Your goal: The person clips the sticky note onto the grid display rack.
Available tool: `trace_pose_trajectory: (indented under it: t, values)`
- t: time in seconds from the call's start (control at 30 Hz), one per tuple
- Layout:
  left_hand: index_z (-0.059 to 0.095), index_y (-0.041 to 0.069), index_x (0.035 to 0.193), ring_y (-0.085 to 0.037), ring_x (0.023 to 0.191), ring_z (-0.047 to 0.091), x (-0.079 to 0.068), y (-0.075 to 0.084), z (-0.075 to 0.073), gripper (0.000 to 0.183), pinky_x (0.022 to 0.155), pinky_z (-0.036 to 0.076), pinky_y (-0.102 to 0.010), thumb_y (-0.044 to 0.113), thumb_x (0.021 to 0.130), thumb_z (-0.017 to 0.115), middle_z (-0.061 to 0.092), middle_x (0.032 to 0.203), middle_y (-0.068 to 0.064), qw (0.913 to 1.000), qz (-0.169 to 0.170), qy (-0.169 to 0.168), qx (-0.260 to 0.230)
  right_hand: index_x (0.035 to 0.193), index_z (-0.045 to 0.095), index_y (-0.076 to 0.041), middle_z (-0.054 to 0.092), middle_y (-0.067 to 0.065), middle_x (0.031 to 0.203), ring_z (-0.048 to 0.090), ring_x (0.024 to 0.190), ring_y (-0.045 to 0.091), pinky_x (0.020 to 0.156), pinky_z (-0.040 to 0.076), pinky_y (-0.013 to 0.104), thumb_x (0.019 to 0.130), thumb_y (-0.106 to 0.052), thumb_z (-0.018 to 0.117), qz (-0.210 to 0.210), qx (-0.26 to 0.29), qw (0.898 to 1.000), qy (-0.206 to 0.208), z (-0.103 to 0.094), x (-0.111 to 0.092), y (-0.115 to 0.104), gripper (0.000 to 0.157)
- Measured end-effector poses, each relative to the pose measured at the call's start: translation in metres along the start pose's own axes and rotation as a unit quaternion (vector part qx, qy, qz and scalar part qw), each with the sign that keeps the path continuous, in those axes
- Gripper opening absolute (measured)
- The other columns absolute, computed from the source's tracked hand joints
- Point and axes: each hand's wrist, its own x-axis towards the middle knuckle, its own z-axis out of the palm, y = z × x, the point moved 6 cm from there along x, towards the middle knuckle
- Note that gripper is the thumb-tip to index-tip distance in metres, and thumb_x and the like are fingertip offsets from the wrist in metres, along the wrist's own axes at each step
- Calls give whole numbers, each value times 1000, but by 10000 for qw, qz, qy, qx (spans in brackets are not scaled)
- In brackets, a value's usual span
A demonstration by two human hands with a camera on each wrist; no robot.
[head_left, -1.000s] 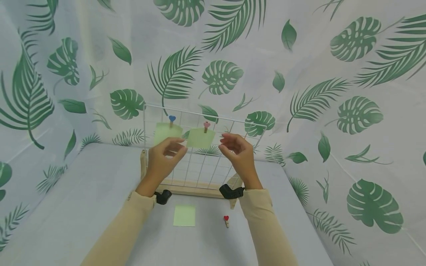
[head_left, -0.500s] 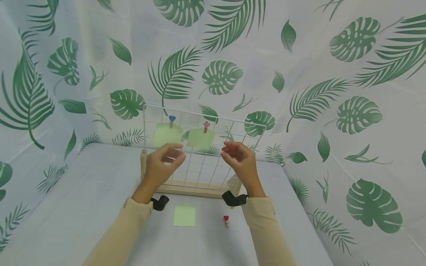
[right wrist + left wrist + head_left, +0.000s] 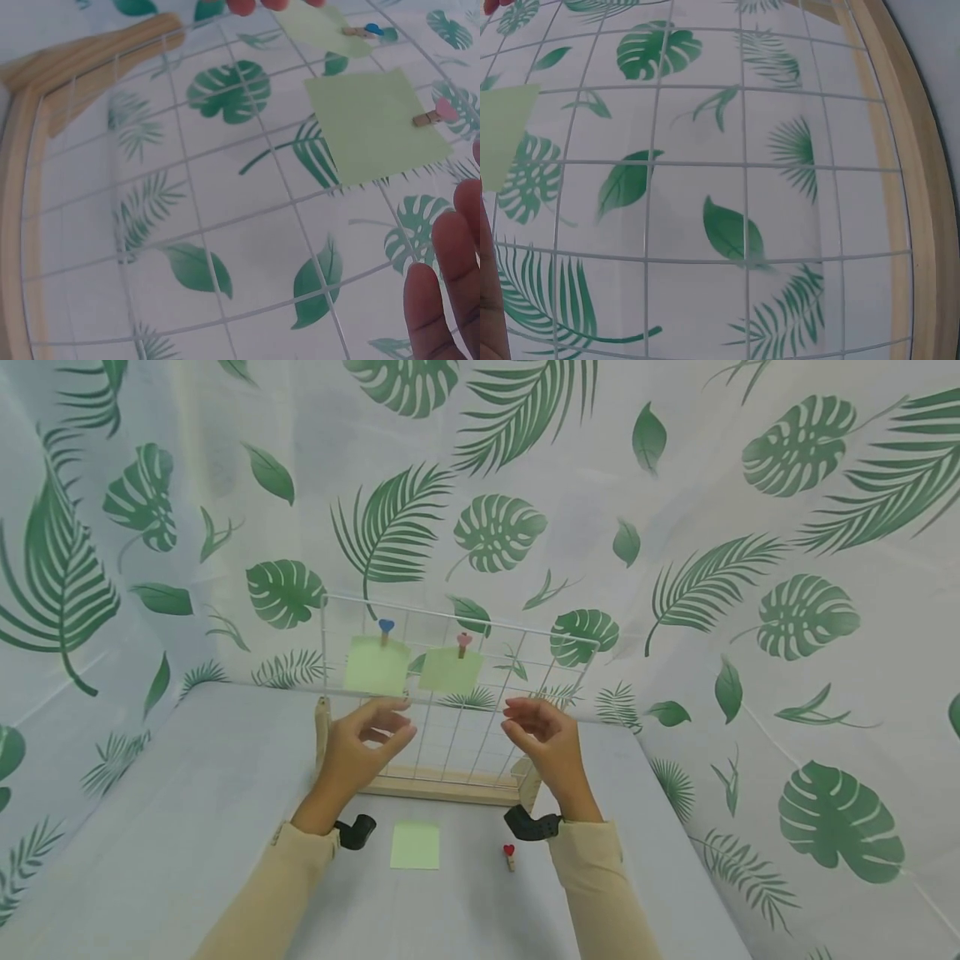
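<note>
In the head view a white wire grid (image 3: 465,727) stands in a wooden base (image 3: 442,788). Two pale green sticky notes hang on it: the left note (image 3: 375,665) under a blue heart clothespin (image 3: 386,630), the right note (image 3: 450,672) under a pink heart clothespin (image 3: 463,643). My left hand (image 3: 363,739) hovers before the grid below the left note, fingers loosely bent around nothing. To the right, my right hand (image 3: 551,739) is held up likewise, holding nothing. A third green note (image 3: 416,845) and a red heart clothespin (image 3: 509,857) lie on the table between my forearms.
The white-covered table (image 3: 217,793) reaches back to a leaf-printed curtain (image 3: 570,468) that surrounds it. Black camera mounts (image 3: 532,823) sit on both wrists. A wooden foot (image 3: 142,45) of the stand shows in the right wrist view.
Both hands have drawn down and back from the hanging notes, moving slightly apart. The notes, clothespins and grid have stayed where they were.
</note>
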Motion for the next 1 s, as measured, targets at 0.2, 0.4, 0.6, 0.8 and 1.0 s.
trace_pose_trajectory:
  t: [0.2, 0.4, 0.6, 0.8, 1.0]
  values:
    - [76, 1, 122, -8, 92, 72, -7, -6, 0, 31, 79, 58, -19, 2, 92, 83, 80, 100, -11, 9997, -217, -16, -136, 120, 70, 13, 71, 34, 112, 70, 96, 4, 88, 57, 18, 95, 8, 75, 85, -53, 9999, 28, -2, -9, 3, 26]
    - [76, 1, 121, -8, 91, 72, -14, -7, 1, 29, 78, 59, -21, 2, 93, 82, 80, 99, -11, 9996, -214, 15, -162, 119, 69, 15, 72, 31, 111, 70, 97, 4, 89, 57, 19, 94, 11, 74, 146, -67, 9998, 98, -4, -16, 8, 25]
    - [76, 0, 119, -7, 90, 72, -20, -10, 1, 28, 77, 58, -19, 1, 92, 82, 80, 98, -11, 9994, -277, 59, -204, 119, 71, 12, 74, 27, 112, 71, 97, 6, 90, 57, 20, 95, 8, 75, 321, -76, 9994, 122, -6, -22, 14, 25]
    - [76, 2, 120, -7, 90, 71, -27, -14, 3, 27, 77, 58, -21, 3, 93, 80, 80, 99, -9, 9988, -430, 55, -228, 119, 71, 12, 75, 26, 112, 71, 95, 6, 87, 58, 21, 94, 8, 76, 485, -45, 9987, 130, -7, -28, 20, 25]
    - [76, 3, 119, -7, 89, 71, -34, -21, 7, 25, 77, 59, -22, 2, 94, 80, 80, 98, -9, 9980, -550, 29, -326, 118, 71, 12, 74, 30, 112, 70, 94, 5, 86, 57, 20, 94, 9, 75, 540, -129, 9984, 95, -8, -36, 27, 24]
